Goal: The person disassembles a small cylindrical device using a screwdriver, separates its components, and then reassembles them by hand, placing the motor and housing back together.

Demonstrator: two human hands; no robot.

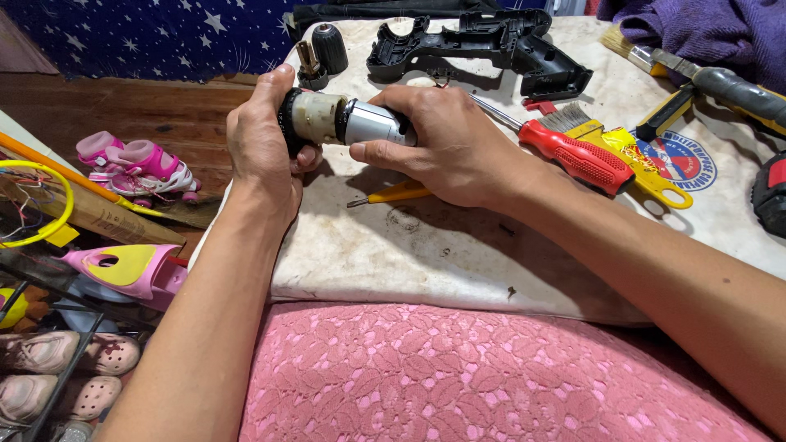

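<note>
My left hand [262, 143] and my right hand [446, 143] both grip a drill motor and gearbox assembly [340, 119], a cylinder with a beige gear section and a silver motor can. The left hand wraps the black gear end. The right hand holds the silver motor end. The assembly is held just above a dirty white cloth [426, 245] that covers the work surface. A small yellow-handled screwdriver [393, 195] lies under my right hand. A black drill chuck [330, 46] stands behind the assembly.
A black drill housing half [483, 45] lies at the back. A red-handled screwdriver [573, 151], a paintbrush [622, 151], a yellow-black tool [667, 115] and a grey-handled tool [737, 90] lie at right. Pink roller skates [135, 168] and shoes [65, 368] sit at left. Pink lace fabric [458, 376] is in front.
</note>
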